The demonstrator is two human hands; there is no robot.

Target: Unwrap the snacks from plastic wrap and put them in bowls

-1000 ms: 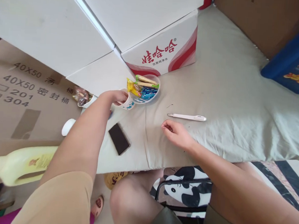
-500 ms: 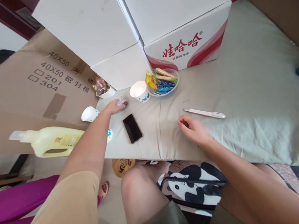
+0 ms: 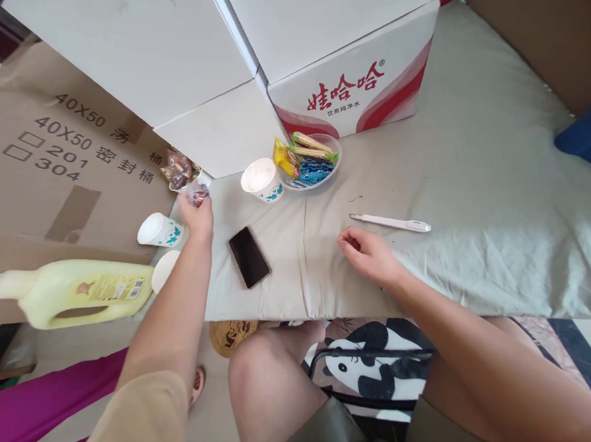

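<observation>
My left hand (image 3: 195,216) is closed on a small snack packet (image 3: 197,195) in clear wrapping with dark red contents. It is at the front of a white paper cup (image 3: 205,179) filled with similar wrapped snacks (image 3: 178,169). My right hand (image 3: 366,252) rests on the cloth, its fingers curled in a loose fist with nothing visible in them. Just beyond it lies a white pen-shaped cutter (image 3: 393,223). A black phone (image 3: 249,257) lies flat between my two arms.
Behind stand a paper cup (image 3: 262,180) and a clear bowl (image 3: 335,163) of colourful packets, against white cartons (image 3: 353,98). At left are a tipped paper cup (image 3: 159,230), another cup (image 3: 165,270), a yellow detergent bottle (image 3: 85,291) and a brown carton (image 3: 50,213). A person's purple-clad leg (image 3: 54,393) shows below.
My left hand has carried the snack packet leftward to the cup of wrapped snacks. My right hand stays in its curled pose. The view has shifted slightly, showing more of the left-hand cups.
</observation>
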